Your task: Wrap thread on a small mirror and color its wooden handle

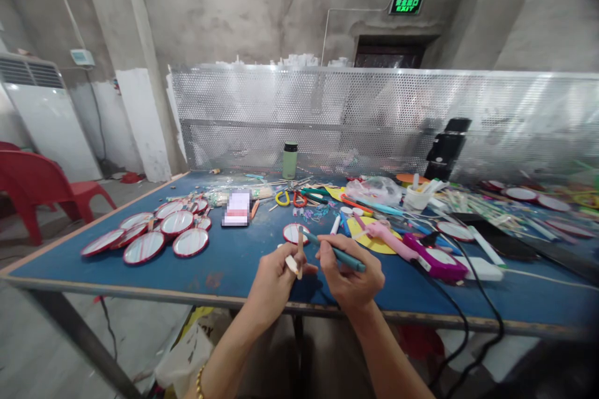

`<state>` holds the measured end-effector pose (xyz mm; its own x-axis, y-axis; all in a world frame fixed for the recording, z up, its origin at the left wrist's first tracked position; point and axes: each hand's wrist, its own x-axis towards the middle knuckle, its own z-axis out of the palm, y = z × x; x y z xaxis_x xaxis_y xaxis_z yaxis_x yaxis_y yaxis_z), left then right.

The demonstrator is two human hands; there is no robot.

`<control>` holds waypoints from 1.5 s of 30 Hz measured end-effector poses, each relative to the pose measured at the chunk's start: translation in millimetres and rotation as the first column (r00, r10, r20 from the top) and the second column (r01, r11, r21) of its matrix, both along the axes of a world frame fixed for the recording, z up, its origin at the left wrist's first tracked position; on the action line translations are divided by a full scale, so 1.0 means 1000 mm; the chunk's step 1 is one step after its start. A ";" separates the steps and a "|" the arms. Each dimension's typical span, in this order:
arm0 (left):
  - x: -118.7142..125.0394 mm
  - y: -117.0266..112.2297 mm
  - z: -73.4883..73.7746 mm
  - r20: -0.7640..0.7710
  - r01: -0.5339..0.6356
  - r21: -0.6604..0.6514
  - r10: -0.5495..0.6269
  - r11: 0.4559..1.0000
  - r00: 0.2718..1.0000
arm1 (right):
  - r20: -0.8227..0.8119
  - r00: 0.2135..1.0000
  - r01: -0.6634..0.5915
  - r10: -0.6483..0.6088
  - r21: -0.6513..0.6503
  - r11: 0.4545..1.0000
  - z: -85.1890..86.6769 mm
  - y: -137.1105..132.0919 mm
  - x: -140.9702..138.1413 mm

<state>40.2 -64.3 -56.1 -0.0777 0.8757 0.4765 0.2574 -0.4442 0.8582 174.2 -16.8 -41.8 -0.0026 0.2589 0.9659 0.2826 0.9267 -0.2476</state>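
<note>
My left hand [275, 275] is closed on a thin, light wooden stick [301, 243], held upright above the table's front edge. A small whitish piece [292, 264] shows at the same fingers; what it is I cannot tell. My right hand [355, 277] grips a teal pen-like tool [345, 257], its tip pointing left, close to the top of the stick. Whether the tip touches the stick is unclear. Just behind the hands lies a round red-rimmed disc [291, 233] with a pale, shiny face, partly covered by the stick.
Similar round red-rimmed discs [176, 222] are heaped on the left of the blue table [187, 279]. A phone [237, 207], a green bottle [289, 162] and pliers with yellow handles [282, 199] stand or lie behind. To the right are a pink-purple tool [435, 259], black cables [482, 287] and a white cup [417, 198].
</note>
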 end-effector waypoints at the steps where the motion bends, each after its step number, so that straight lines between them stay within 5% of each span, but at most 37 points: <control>1: 0.000 0.000 0.000 0.003 -0.001 0.000 0.001 1.000 1.000 | -0.007 1.000 0.007 -0.007 -0.002 1.000 0.000 0.000 0.000; 45: -0.002 0.000 0.000 0.037 0.018 0.001 -0.018 1.000 0.999 | -0.001 1.000 -0.011 0.011 -0.006 1.000 0.000 -0.001 0.000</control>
